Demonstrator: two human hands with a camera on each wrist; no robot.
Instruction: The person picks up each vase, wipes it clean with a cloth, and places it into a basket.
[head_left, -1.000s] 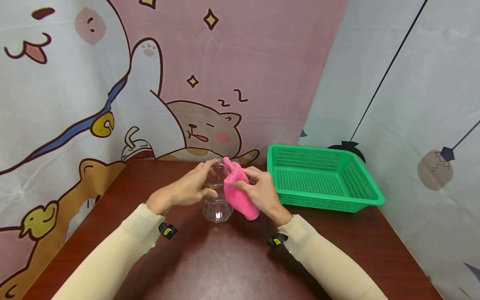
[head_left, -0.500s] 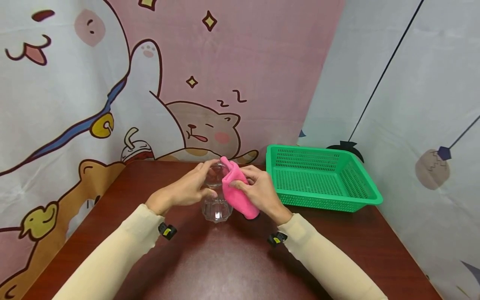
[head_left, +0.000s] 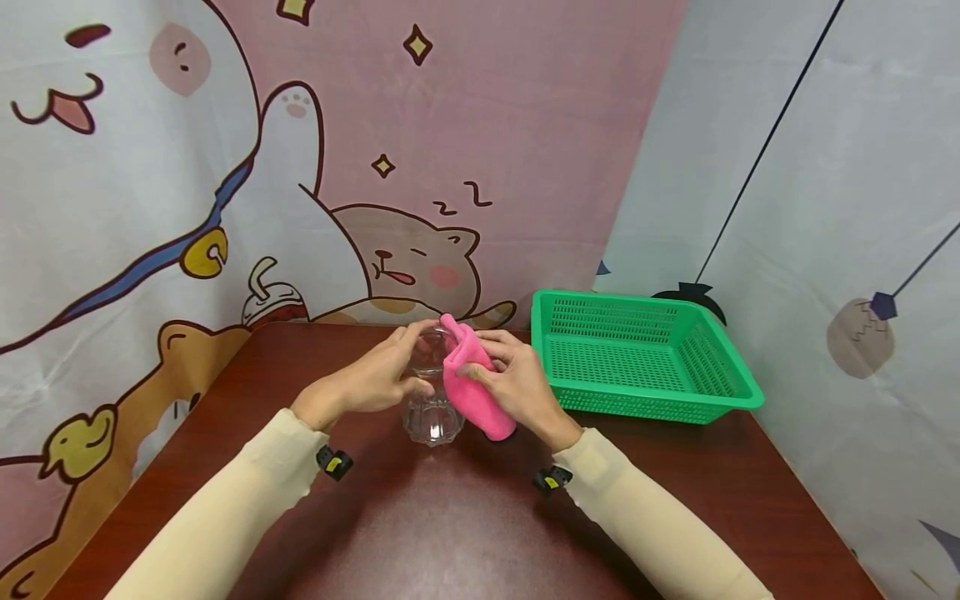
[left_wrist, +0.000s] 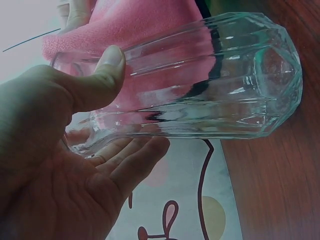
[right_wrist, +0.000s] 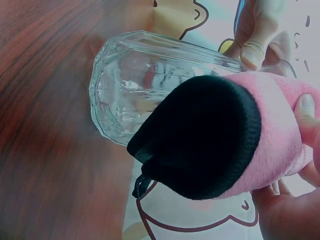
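The clear glass vase point(head_left: 433, 421) is standing roughly upright at the middle of the brown tabletop point(head_left: 450, 525); whether its base is touching cannot be confirmed. Its ribbed, faceted body is narrowing to a smooth neck, its walls showing bright reflections and its base a many-sided outline. The left hand point(head_left: 372, 375) is gripping the neck between thumb and fingers. The right hand point(head_left: 523, 383) is pinching a folded, fuzzy pink cloth point(head_left: 474, 396), its black-lined end and small loop hanging beside the glass. A green perforated basket point(head_left: 637, 401) is sitting rightward.
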